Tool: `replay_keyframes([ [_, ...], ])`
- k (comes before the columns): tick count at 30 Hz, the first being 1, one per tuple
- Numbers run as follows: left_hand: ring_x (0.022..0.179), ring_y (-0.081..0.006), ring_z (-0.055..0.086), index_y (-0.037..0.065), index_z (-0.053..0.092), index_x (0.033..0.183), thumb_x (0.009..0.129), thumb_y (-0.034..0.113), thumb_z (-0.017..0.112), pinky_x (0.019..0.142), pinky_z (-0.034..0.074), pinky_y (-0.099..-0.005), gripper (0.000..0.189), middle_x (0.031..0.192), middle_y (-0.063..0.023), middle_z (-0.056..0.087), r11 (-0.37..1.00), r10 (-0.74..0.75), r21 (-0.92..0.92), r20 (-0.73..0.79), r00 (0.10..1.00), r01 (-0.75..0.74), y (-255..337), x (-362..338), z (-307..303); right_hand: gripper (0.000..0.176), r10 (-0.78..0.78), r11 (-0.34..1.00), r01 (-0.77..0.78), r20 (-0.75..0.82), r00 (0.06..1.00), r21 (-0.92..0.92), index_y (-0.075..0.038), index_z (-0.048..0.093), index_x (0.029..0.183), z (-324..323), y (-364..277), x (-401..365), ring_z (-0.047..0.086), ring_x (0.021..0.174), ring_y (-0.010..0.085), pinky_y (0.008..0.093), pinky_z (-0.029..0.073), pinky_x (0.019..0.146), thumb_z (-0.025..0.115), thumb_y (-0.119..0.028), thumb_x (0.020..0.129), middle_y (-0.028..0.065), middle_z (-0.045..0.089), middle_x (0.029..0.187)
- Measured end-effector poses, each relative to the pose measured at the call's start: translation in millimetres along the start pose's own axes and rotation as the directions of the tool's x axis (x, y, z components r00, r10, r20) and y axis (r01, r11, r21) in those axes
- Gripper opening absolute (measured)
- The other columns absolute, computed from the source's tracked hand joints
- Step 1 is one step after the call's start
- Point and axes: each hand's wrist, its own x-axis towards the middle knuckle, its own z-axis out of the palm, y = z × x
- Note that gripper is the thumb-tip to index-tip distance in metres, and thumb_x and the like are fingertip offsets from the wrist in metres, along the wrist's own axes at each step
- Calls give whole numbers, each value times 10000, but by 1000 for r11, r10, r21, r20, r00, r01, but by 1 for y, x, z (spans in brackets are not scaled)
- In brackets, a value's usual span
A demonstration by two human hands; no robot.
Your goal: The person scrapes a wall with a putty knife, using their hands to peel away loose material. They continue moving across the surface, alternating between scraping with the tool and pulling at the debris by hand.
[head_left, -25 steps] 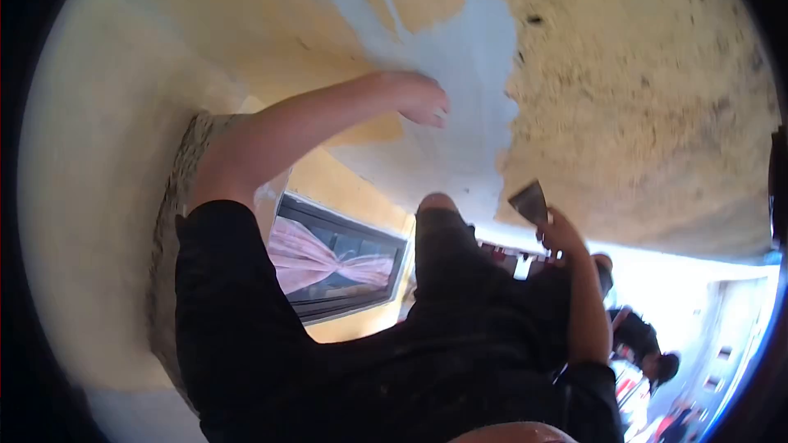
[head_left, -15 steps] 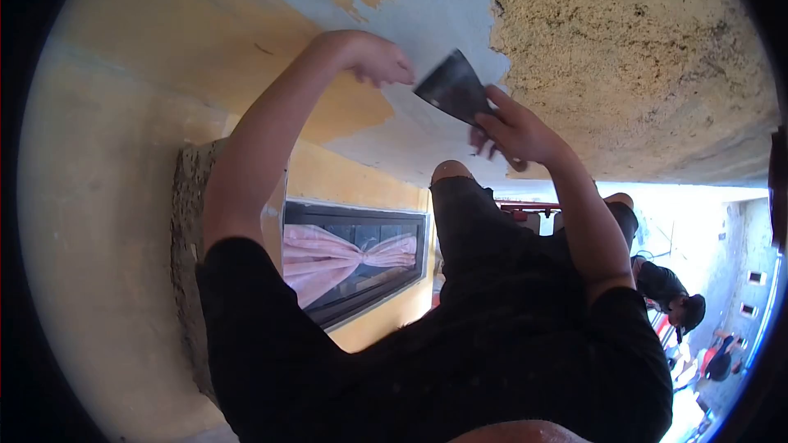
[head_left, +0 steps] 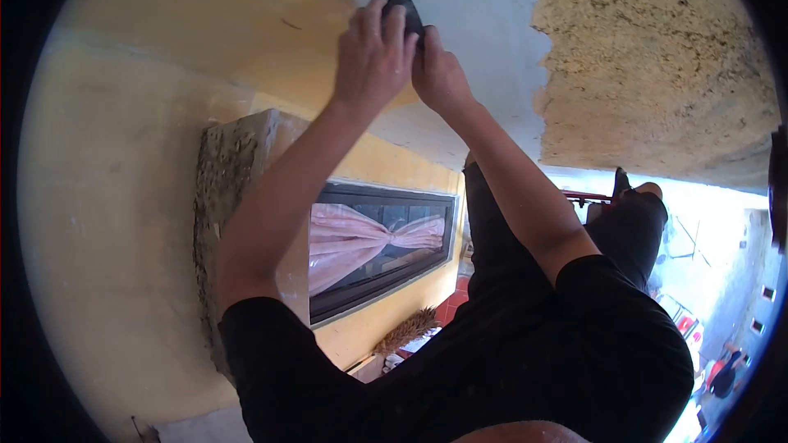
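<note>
The right hand (head_left: 442, 78) grips a dark, flat-bladed scraper (head_left: 405, 18), its handle hidden in the fist. At the blade, the left hand (head_left: 373, 53) lays bent fingers over one side — whether they clamp or merely touch, I cannot tell. Beyond both hands spreads a smooth, pale grey patch (head_left: 484, 25) with a ragged edge; right of them, coarse, pitted yellowish plaster (head_left: 648, 57). Below the left hand, a pink gathered curtain (head_left: 349, 242) hangs inside a dark rectangular window frame (head_left: 386, 295).
</note>
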Motion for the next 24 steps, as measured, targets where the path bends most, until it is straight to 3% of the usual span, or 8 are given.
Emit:
replay_keyframes([
  [2, 1113, -380, 531, 29, 482, 1313, 877, 253, 651, 795, 529, -435, 518, 1294, -217, 469, 996, -39, -82, -51, 998, 34, 8, -12, 13, 291, 37, 995, -38, -19, 999, -91, -28, 367, 1116, 6, 4, -3, 624, 732, 516, 601, 480, 630, 497, -233, 956, 329, 633, 763],
  [3, 1201, -452, 468, -7, 374, 1427, 905, 215, 631, 964, 463, -484, 623, 1408, -268, 372, 991, -37, -123, 70, 997, 46, 9, -17, 11, 296, 30, 998, -32, -30, 999, -62, -32, 367, 1118, 7, 6, -2, 626, 725, 513, 598, 486, 619, 503, -233, 949, 328, 635, 762],
  [6, 1186, -461, 473, -14, 375, 1429, 914, 212, 617, 962, 465, -488, 613, 1414, -272, 369, 970, -79, -225, 75, 994, 94, 11, -17, 11, 283, -13, 999, 11, -44, 999, -39, -36, 363, 1118, 2, 5, -4, 630, 723, 508, 587, 495, 613, 501, -213, 945, 325, 637, 760],
  [8, 1187, -458, 473, -13, 364, 1441, 924, 219, 602, 973, 458, -488, 615, 1433, -275, 350, 970, -89, -219, 103, 991, 109, 14, -18, 13, 275, 51, 990, -48, 14, 999, -136, -27, 359, 1120, -5, 3, -4, 633, 730, 504, 579, 499, 620, 493, -192, 945, 325, 640, 769],
  [14, 1150, -422, 485, -25, 394, 1422, 936, 227, 586, 955, 452, -467, 581, 1398, -261, 382, 965, -93, -237, 105, 990, 116, 21, -20, 17, 260, 38, 986, -28, 53, 998, -166, 7, 377, 1097, -18, 2, -5, 631, 745, 507, 572, 500, 649, 488, -171, 943, 331, 637, 778],
  [18, 1164, -369, 478, -22, 463, 1382, 927, 217, 587, 953, 432, -460, 529, 1388, -207, 422, 985, -47, -164, 64, 997, 57, 19, -17, 16, 255, 10, 995, -10, -1, 1000, -98, 20, 391, 1091, -17, 5, -3, 627, 738, 507, 571, 494, 646, 480, -171, 949, 328, 634, 769],
  [20, 1170, -355, 475, -17, 482, 1371, 925, 220, 584, 959, 423, -463, 515, 1398, -188, 428, 987, -11, -161, 27, 1000, 15, 21, -13, 16, 251, -82, 992, 83, 18, 997, -90, 28, 396, 1096, -17, 11, -1, 626, 730, 502, 564, 489, 638, 464, -170, 958, 321, 632, 758],
  [24, 1166, -334, 475, -3, 505, 1358, 931, 252, 559, 944, 398, -481, 500, 1442, -150, 419, 996, -64, -53, 95, 993, 69, 25, -14, 14, 239, -58, 997, 60, 62, 996, -40, 33, 397, 1096, -24, 10, -2, 626, 727, 498, 560, 487, 637, 447, -161, 965, 321, 630, 755],
])
